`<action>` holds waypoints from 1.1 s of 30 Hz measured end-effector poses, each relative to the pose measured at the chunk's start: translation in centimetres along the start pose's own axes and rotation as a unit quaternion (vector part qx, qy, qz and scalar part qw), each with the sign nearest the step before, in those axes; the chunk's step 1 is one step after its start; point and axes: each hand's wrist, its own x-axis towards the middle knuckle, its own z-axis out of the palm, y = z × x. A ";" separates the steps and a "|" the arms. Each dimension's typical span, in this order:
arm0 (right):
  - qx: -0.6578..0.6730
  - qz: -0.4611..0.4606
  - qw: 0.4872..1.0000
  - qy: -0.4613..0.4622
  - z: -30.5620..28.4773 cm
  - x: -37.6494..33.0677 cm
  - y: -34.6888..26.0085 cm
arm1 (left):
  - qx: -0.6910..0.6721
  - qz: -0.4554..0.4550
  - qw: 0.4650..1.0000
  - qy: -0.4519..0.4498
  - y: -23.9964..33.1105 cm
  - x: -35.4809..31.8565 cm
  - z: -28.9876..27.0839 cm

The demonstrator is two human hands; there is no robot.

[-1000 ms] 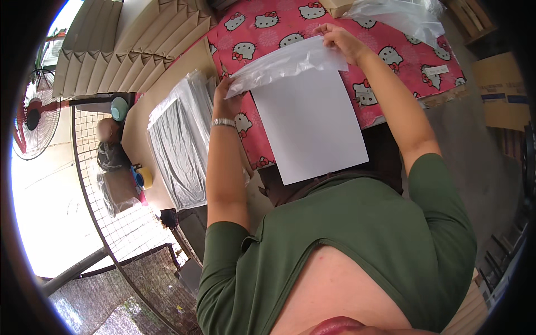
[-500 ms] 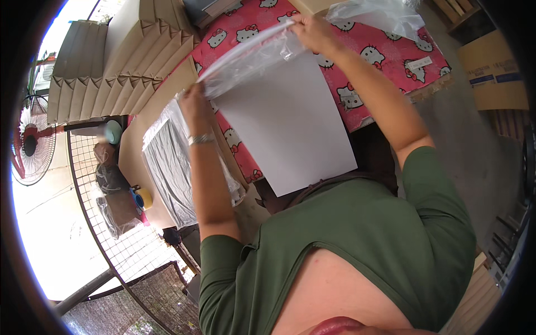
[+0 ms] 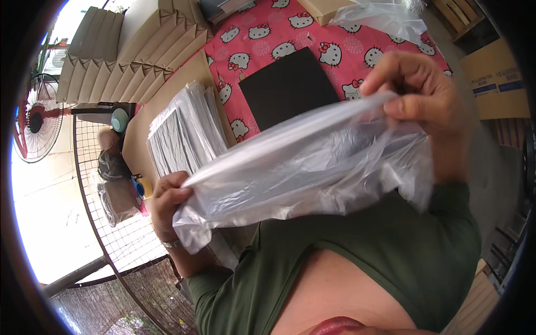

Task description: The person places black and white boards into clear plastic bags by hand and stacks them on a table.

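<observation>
My left hand [image 3: 169, 195] and my right hand [image 3: 421, 100] hold a clear plastic bag [image 3: 312, 173] stretched between them, close to my chest. The left pinches one corner of its long edge; the right grips the other end between thumb and fingers. The bag is crinkled and hangs in loose folds toward me. Whether the large white sheet is inside or behind it, I cannot tell. Beyond the bag lies a flat black board [image 3: 290, 86] on the pink patterned table cover [image 3: 259, 47], its near part hidden by the bag.
A stack of plastic-wrapped grey sheets [image 3: 187, 131] lies left of the black board on brown cardboard. Folded brown cartons [image 3: 139, 53] are piled at the far left, near a fan [image 3: 36, 117] and a tape roll [image 3: 144, 187]. Loose plastic [image 3: 385, 19] lies at the far right.
Both hands have drawn the plastic bag from the table's far side toward my chest. The white sheet is out of sight, and the black board now shows on the table.
</observation>
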 end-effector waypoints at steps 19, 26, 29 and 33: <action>0.198 0.301 0.932 0.036 -6.8 -0.1 24.6 | -0.247 -0.256 0.934 0.015 -26.2 12.6 -1.5; -0.225 0.164 0.960 0.040 -7.1 -2.7 23.7 | 0.054 0.107 0.975 0.186 -30.4 9.9 -0.6; -0.308 0.052 0.948 -0.065 -3.6 -3.8 15.8 | 0.353 0.312 0.856 0.213 -24.4 4.8 2.8; 0.001 0.025 0.983 -0.184 -0.3 -3.9 12.9 | 0.077 0.360 0.918 -0.147 -22.3 4.8 3.1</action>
